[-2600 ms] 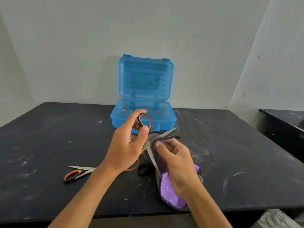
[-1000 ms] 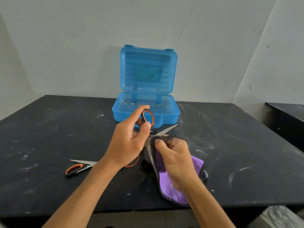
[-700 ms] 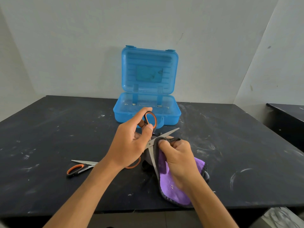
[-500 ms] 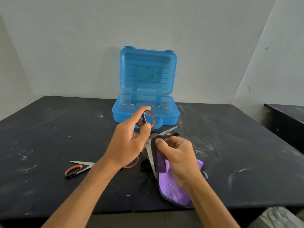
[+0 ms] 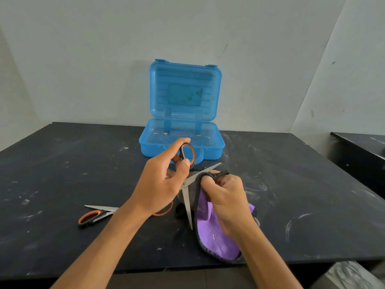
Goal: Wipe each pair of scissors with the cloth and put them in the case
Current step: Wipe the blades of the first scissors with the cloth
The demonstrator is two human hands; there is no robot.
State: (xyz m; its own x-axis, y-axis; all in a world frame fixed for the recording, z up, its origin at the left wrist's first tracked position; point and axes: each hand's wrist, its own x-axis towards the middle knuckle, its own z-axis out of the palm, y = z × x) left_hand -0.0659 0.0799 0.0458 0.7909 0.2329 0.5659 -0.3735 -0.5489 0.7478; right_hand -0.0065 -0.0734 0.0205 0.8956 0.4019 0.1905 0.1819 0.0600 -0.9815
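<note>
My left hand (image 5: 160, 184) grips the orange-and-black handle of a pair of scissors (image 5: 186, 202) held above the table, blades spread apart. One blade points right, the other down towards me. My right hand (image 5: 226, 197) pinches a purple cloth with a grey edge (image 5: 214, 234) around the right-pointing blade. The rest of the cloth hangs down onto the table. A second pair of scissors (image 5: 94, 215) with an orange handle lies flat at the left. The blue plastic case (image 5: 182, 142) stands open behind my hands, lid upright, with no scissors visible inside.
The black table (image 5: 62, 163) is marked with white scuffs. Its front edge runs just below the cloth. A second dark surface (image 5: 362, 147) stands at the far right. Pale walls close in behind and to the right.
My right hand has slid the cloth a short way along the right-pointing blade and back. The left hand keeps the same hold on the handle. The second scissors and case have not moved.
</note>
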